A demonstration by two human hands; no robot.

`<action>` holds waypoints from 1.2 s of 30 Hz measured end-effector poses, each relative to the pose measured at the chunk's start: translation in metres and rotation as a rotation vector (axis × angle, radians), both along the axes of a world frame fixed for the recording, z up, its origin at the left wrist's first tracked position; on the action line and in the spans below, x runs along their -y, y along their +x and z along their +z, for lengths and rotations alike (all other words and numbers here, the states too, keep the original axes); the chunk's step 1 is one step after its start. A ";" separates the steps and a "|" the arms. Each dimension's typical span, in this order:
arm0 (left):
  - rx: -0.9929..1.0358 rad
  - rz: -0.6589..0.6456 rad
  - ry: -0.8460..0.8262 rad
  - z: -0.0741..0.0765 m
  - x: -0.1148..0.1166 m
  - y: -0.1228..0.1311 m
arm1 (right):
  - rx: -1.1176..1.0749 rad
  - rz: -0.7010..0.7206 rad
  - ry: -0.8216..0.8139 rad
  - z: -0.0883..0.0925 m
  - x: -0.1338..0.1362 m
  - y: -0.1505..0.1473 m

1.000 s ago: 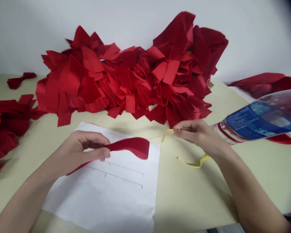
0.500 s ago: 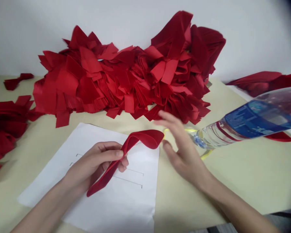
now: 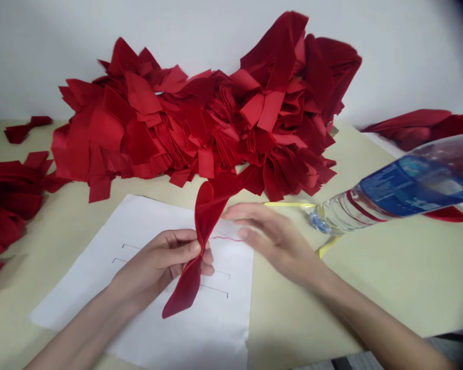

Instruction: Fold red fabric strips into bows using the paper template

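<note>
My left hand (image 3: pixel 164 264) pinches a strip of red velvet ribbon (image 3: pixel 212 210) between thumb and fingers. The strip is gathered narrow at the pinch; its upper part is folded over and its lower end hangs down and to the left. To its right, my right hand (image 3: pixel 280 239) has thumb and fingers curled toward each other, slightly blurred. A thin wavy red thread (image 3: pixel 227 238) runs from beside the ribbon to the right thumb and seems to be held there. Below the hands lies a white paper sheet (image 3: pixel 146 329) with black bracket-like lines.
A large heap of red ribbon pieces (image 3: pixel 170 123) stands against the wall. More red pieces (image 3: pixel 7 200) lie at left and a red bundle (image 3: pixel 412 123) at far right. A clear bottle with a blue label (image 3: pixel 412 182) leans in from the right, beside a yellow strip (image 3: pixel 289 204).
The ribbon has turned more upright in my left hand, its upper end now nearer the heap. My right hand has moved left and down toward it, its fingers closing in, and the red thread shows.
</note>
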State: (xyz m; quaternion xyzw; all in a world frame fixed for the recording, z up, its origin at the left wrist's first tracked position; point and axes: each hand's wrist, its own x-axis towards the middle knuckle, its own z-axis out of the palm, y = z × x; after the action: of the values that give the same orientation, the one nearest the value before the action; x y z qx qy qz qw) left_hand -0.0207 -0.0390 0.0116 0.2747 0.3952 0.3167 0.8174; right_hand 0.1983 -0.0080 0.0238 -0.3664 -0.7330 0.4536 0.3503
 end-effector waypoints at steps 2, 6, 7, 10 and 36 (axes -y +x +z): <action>0.011 -0.015 -0.001 0.001 0.002 0.003 | -0.110 0.172 -0.203 -0.005 0.006 -0.012; 0.054 -0.029 -0.006 -0.001 0.004 0.007 | -0.180 0.266 -0.390 -0.006 0.015 -0.025; 0.057 -0.026 -0.013 -0.002 0.005 0.008 | -0.150 0.232 -0.407 -0.005 0.016 -0.026; 0.047 -0.014 -0.037 -0.004 0.004 0.008 | -0.036 0.113 -0.423 -0.003 0.018 -0.024; -0.918 0.325 0.561 -0.009 0.023 0.034 | -0.248 0.044 -0.574 0.005 0.030 -0.026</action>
State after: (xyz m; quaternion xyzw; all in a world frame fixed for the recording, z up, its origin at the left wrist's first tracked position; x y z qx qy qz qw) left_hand 0.0137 -0.0619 0.0025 0.5268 0.6482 0.3796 0.3976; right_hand 0.1723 -0.0384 0.0287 -0.3760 -0.5344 0.6908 0.3094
